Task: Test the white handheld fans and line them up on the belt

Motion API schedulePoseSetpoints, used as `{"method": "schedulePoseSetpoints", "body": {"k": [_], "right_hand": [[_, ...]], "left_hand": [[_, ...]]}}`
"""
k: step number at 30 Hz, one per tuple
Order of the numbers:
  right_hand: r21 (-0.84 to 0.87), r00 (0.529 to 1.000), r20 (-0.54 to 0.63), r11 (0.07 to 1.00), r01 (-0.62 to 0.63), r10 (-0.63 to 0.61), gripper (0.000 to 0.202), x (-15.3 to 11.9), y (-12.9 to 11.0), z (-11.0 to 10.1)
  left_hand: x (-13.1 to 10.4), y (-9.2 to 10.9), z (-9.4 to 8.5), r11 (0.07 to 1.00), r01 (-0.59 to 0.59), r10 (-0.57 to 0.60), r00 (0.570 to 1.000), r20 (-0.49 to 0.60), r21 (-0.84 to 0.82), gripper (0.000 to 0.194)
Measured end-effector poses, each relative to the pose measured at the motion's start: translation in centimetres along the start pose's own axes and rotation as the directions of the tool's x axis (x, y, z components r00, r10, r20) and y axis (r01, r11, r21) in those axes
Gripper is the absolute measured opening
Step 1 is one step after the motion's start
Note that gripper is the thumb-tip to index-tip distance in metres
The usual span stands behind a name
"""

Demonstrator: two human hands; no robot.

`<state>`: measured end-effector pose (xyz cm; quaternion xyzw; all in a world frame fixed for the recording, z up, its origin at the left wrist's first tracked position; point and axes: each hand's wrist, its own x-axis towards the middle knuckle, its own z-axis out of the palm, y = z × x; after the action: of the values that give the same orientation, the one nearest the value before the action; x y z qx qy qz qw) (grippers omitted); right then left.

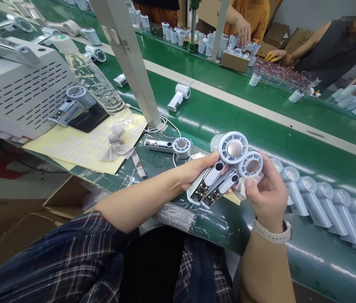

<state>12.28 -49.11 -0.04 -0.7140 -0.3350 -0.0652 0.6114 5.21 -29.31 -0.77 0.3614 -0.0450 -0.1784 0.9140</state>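
Head view: right of the slanted grey metal post (130, 54), above the green bench (253, 122), the left hand (195, 170) grasped two pale-blue plastic devices (215, 172) with round vented heads; the right hand (269, 189) pinched a crumpled light-grey cloth (243, 187) against one.

Long glossy green bench (206, 113) — cardboard boxes (300, 38) behind it — and a grey wall (310, 13) beyond.

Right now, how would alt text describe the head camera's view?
The left hand and right hand hold two handheld fans with circuit boards exposed; the right also holds a whitish cloth. Similar fans lie in a row at right; co-workers' hands show beyond.
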Motion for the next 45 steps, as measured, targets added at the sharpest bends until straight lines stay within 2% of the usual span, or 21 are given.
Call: {"method": "schedulePoseSetpoints", "body": {"k": [4,7,11,15,16,18,19,21,23,24,25,27,29,31,32,33,35,37,39,41,45], "right_hand": [[-0.014,0.998,-0.055,1.0,0.008,-0.009,0.053,-0.1,0.0,0.8],[0.001,0.999,-0.035,1.0,-0.031,0.031,0.054,-0.1,0.1,1.0],[0.038,1.0,0.005,0.999,-0.026,0.025,0.057,0.3,0.5,-0.2],[0.179,0.997,0.048,0.982,-0.065,0.057,0.055,0.5,1.4,-0.9],[0.226,0.994,0.043,0.969,-0.103,0.095,0.054,0.4,1.7,-0.6],[0.304,0.982,0.032,0.934,-0.186,0.186,0.053,0.1,2.1,0.7],[0.316,0.974,0.046,0.921,-0.226,0.223,0.051,-0.1,2.2,1.6],[0.268,0.961,0.122,0.925,-0.271,0.247,0.047,-0.6,2.1,3.5],[0.212,0.95,0.205,0.937,-0.279,0.236,0.043,-1.1,1.7,4.9],[0.237,0.946,0.227,0.928,-0.286,0.233,0.041,-1.3,1.4,5.3],[0.303,0.94,0.246,0.902,-0.307,0.237,0.041,-1.5,1.1,5.4],[0.47,0.915,0.304,0.794,-0.386,0.265,0.045,-1.5,0.6,5.1],[0.544,0.889,0.353,0.708,-0.45,0.293,0.05,-1.2,0.3,4.2],[0.525,0.882,0.339,0.713,-0.465,0.326,0.055,-0.9,0.2,3.3],[0.513,0.886,0.319,0.725,-0.459,0.336,0.058,-0.8,0.1,2.9],[0.51,0.89,0.302,0.732,-0.453,0.34,0.06,-0.6,0.2,2.6],[0.533,0.896,0.281,0.72,-0.443,0.343,0.06,-0.4,0.2,2.4],[0.564,0.898,0.261,0.699,-0.44,0.354,0.055,-0.3,0.2,2.6],[0.598,0.897,0.228,0.672,-0.436,0.38,0.05,-0.3,0.2,3.0],[0.631,0.891,0.212,0.64,-0.438,0.401,0.044,-0.2,0.2,3.4],[0.646,0.901,0.195,0.641,-0.415,0.386,0.029,-0.3,0.1,3.5]], "left_hand": [[0.1,-0.2,-0.1,1.0,-0.014,0.014,1.0,-0.022,-0.005,0.063],[0.3,-0.5,-0.3,0.999,-0.018,0.017,1.0,-0.009,-0.029,0.062],[0.6,-0.4,-0.4,0.998,-0.037,0.04,0.998,0.046,-0.058,0.063],[0.6,0.3,0.0,0.998,-0.033,0.04,0.993,0.113,-0.059,0.064],[0.5,0.5,0.2,0.997,-0.061,0.066,0.991,0.112,-0.047,0.065],[0.4,0.7,0.5,0.981,-0.193,0.193,0.978,0.076,-0.012,0.062],[0.3,0.7,0.6,0.959,-0.283,0.283,0.958,0.038,0.01,0.058],[0.2,0.7,0.8,0.888,-0.457,0.46,0.886,-0.056,0.057,0.049],[0.1,0.6,0.9,0.83,-0.547,0.557,0.822,-0.121,0.108,0.046],[0.0,0.6,0.9,0.818,-0.557,0.573,0.81,-0.126,0.14,0.047],[-0.2,0.6,1.0,0.813,-0.55,0.575,0.81,-0.114,0.19,0.05],[-0.5,0.8,0.9,0.784,-0.499,0.552,0.833,-0.045,0.369,0.052],[-0.8,1.3,0.6,0.66,-0.45,0.526,0.849,0.058,0.601,0.052],[-0.8,1.9,0.0,0.524,-0.426,0.523,0.845,0.117,0.738,0.052],[-0.7,2.2,-0.4,0.508,-0.423,0.539,0.836,0.106,0.75,0.052],[-0.5,2.4,-0.8,0.536,-0.423,0.558,0.827,0.069,0.731,0.052],[-0.1,2.5,-1.4,0.67,-0.415,0.558,0.828,-0.049,0.616,0.051],[0.3,2.3,-1.6,0.814,-0.373,0.475,0.869,-0.14,0.445,0.05],[0.5,1.9,-1.5,0.91,-0.302,0.355,0.921,-0.158,0.285,0.048],[0.6,1.5,-1.2,0.945,-0.257,0.287,0.949,-0.132,0.204,0.048],[0.5,0.8,-0.7,0.912,-0.325,0.35,0.935,-0.062,0.251,0.056]]}}
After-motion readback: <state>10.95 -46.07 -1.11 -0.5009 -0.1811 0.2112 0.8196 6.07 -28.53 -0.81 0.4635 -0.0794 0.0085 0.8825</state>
